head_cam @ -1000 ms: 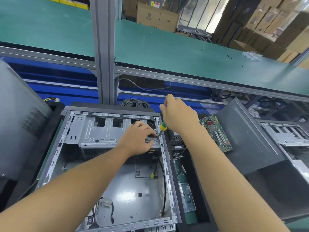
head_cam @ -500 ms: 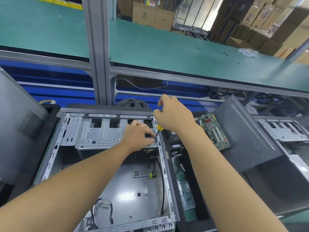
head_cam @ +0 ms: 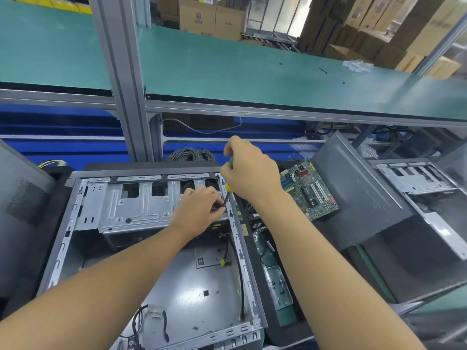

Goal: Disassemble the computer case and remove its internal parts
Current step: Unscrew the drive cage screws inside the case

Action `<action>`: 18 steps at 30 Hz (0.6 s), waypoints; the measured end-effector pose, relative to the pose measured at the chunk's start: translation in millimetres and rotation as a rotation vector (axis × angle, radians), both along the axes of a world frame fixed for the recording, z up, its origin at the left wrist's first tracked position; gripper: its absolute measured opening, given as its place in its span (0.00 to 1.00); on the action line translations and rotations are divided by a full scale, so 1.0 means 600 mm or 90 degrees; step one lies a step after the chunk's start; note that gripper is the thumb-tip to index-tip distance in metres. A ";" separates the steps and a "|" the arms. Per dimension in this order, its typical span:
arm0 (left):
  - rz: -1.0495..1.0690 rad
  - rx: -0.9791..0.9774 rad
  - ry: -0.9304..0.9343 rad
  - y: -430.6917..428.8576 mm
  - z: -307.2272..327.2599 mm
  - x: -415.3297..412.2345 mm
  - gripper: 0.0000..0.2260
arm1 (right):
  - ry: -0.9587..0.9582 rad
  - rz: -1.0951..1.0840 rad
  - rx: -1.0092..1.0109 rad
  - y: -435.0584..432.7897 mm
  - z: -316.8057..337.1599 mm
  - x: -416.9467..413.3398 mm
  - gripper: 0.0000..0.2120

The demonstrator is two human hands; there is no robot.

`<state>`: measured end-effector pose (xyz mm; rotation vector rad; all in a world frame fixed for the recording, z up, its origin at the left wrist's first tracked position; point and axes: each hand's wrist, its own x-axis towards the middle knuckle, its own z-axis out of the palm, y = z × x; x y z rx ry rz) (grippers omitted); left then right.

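Lying on its side with the open face up, the computer case [head_cam: 192, 299] is seen in the lower left of the head view, its grey floor largely bared. Across its far end a bright metal drive cage [head_cam: 136, 208] is fitted. At the right end of that cage both hands are met.

The right hand [head_cam: 252, 173] is held above the case's right rail, its grip wrapped round the green and yellow handle of a screwdriver [head_cam: 229, 187]. The tool is tilted, and its dark shaft is pointed down and to the left into the cage's corner.

The left hand [head_cam: 197, 213] is laid on the cage just beside the shaft's tip. Its grip is curled and pinched on a small dark part [head_cam: 216, 207]; what that part is cannot be told.

A black cable [head_cam: 242, 279] is run along the inside of the right rail, and loose wires [head_cam: 151, 317] are left on the floor near the front edge.

To the right of the case a green motherboard [head_cam: 312, 195] is propped against a dark side panel [head_cam: 361, 198], and beyond that panel a second open case [head_cam: 414, 180] is partly shown. Behind the first case a coil of grey cable [head_cam: 190, 154] is placed. Above, an upper green shelf [head_cam: 252, 72] is carried on grey posts, with cardboard boxes [head_cam: 212, 18] stacked behind it.
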<state>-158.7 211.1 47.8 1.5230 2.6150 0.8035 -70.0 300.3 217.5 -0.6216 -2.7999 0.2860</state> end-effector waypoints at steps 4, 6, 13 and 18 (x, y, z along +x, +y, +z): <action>0.000 0.030 -0.022 -0.001 0.000 0.002 0.05 | 0.148 -0.027 -0.033 0.016 0.005 0.014 0.06; 0.015 0.074 -0.096 -0.004 -0.001 0.000 0.05 | 0.226 -0.050 -0.081 0.034 -0.001 0.025 0.04; 0.079 0.160 -0.277 -0.008 0.012 0.001 0.07 | 0.289 -0.291 -0.478 0.100 -0.113 0.102 0.11; -0.087 0.159 -0.204 0.050 0.064 0.058 0.06 | 0.443 -0.389 -0.982 0.127 -0.182 0.139 0.07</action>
